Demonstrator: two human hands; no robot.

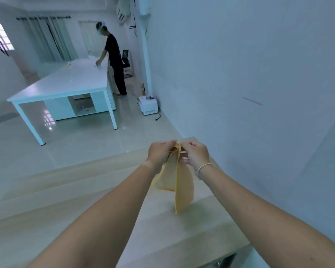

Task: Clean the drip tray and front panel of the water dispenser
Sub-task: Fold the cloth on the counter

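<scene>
Straight ahead, a pale wooden counter (70,192) runs along the right-hand wall (249,74). Beyond the counter, a long white table (66,82) stands on the glossy floor, a person in black (114,60) bent over its far end. Nearer the counter, against the wall, sits a small white appliance (148,106), possibly the dispenser, though it is too small to tell. Above the counter both arms reach out: the left hand (160,154) and right hand (194,154), fingertips nearly touching, pinch the top edge of a yellow cloth (180,182), which hangs down clear of the counter. A thin bracelet (203,168) circles the right wrist.
</scene>
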